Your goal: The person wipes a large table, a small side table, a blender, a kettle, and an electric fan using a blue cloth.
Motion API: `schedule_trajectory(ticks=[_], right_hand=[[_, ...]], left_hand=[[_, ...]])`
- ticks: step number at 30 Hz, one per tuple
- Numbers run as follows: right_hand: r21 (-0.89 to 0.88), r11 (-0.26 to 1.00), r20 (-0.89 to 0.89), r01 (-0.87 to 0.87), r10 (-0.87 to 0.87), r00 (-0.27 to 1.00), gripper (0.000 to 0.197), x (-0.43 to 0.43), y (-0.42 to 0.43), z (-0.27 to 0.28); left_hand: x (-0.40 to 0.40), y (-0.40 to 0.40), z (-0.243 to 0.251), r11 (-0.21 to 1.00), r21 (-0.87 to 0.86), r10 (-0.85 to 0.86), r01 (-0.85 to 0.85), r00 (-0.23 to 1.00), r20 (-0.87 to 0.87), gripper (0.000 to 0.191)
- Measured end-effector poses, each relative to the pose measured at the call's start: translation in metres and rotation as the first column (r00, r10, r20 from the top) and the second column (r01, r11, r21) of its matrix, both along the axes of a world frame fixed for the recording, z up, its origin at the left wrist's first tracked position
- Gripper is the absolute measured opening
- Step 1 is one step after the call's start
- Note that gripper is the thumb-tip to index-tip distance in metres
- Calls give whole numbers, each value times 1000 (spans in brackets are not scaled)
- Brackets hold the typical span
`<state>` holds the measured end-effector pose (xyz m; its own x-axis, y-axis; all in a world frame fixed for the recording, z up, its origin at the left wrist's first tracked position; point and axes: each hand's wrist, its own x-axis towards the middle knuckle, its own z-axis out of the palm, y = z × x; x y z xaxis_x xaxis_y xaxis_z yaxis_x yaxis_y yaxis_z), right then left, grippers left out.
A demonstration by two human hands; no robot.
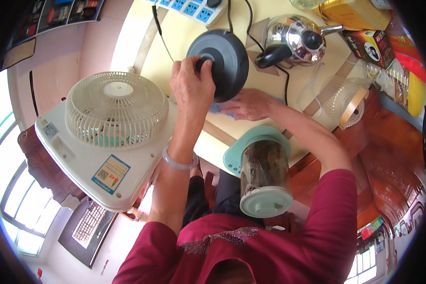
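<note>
My left hand (193,80) grips the centre knob of a round black electric kettle base (230,67), which is tilted up off the table with its cord running away behind. Below and right of it, my right hand (250,104) lies spread on a blue cloth (222,109) on the cream tabletop (213,133). Nearer my body stands a green-lidded glass kettle (264,167) with dark contents, on a mint-green base (234,158). Beyond my right hand sits a shiny steel kettle (298,39) with a black handle.
A white box fan (117,110) stands at the left. A power strip (191,10) lies at the far edge, with black cords (287,85) crossing the table. To the right are a clear plastic container (348,103), a dark printed box (371,48), a yellow box (355,14) and packets.
</note>
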<state>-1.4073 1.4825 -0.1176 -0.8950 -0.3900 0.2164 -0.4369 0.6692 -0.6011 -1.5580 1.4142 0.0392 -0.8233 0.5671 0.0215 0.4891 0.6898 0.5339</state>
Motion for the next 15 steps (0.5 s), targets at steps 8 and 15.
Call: schedule_trajectory(ticks=[8,15], right_hand=[[99,757,13,-646,648,762,29,-34,-79,-2],[9,959,-119,-284,283,952,49,11,-26,-26]], left_hand=[[3,-11,-37,999,-29,-37,39,998,59,20],[0,-24,-63,995,-51,-90,85,992,-91,22]])
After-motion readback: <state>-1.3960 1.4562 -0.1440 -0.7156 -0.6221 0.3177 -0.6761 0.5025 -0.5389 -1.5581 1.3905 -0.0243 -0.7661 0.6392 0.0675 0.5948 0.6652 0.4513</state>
